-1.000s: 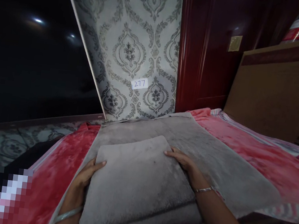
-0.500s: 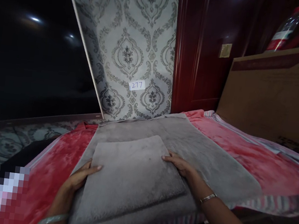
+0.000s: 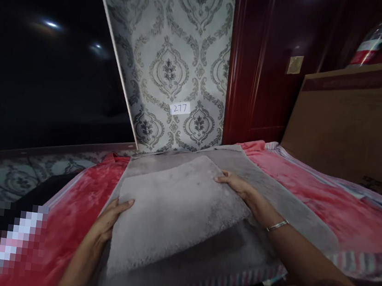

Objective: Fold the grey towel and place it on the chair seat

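Note:
A folded grey plush cloth (image 3: 172, 205) is held between my two hands, tilted and partly raised, with a dark shadow beneath its near edge. My left hand (image 3: 110, 219) grips its left side, thumb on top and fingers underneath. On the right side, my right hand (image 3: 236, 185) pinches the edge the same way, its lower fingers hidden. Below lies a larger grey cloth (image 3: 283, 214), spread flat over a red and pink blanket (image 3: 327, 197) with a striped border.
A large black screen (image 3: 47, 69) stands at the left. Behind are patterned wallpaper (image 3: 168, 70) with a paper label (image 3: 180, 108) reading 277, and a dark red door panel (image 3: 259, 68). A cardboard box (image 3: 354, 121) with a plastic bottle (image 3: 374, 40) above it stands at the right.
The folded cloth has risen off the larger grey cloth and tilted, its right side lifted higher. Both hands have kept hold of it. The view has shifted slightly.

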{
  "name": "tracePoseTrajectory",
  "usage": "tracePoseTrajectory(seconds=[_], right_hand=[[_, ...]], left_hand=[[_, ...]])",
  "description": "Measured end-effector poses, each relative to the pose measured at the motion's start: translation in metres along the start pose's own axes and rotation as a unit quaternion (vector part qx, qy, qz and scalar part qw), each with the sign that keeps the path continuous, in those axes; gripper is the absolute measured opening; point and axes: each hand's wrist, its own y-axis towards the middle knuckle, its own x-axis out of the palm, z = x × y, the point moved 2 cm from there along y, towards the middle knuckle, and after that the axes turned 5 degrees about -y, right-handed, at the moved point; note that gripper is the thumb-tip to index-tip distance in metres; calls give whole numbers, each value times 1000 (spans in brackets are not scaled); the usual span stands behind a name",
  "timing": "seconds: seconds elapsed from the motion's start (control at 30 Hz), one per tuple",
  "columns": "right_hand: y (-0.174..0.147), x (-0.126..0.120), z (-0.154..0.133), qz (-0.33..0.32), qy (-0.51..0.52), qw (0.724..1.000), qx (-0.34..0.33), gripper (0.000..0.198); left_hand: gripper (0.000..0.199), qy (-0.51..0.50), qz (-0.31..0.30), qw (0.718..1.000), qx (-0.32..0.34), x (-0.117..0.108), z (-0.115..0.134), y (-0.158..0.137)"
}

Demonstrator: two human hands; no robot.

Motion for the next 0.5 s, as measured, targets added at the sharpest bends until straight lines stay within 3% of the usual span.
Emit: tracePoseTrajectory(seconds=[0.23,0.5], right_hand=[[16,-15,-12,-27,-28,999,28,37],[47,-31,-36,-58,-157,984,-55,44]], left_hand=[[56,-11,-11,1000,1,21,-21,-12],[61,-79,11,997,21,34,-30,-33]])
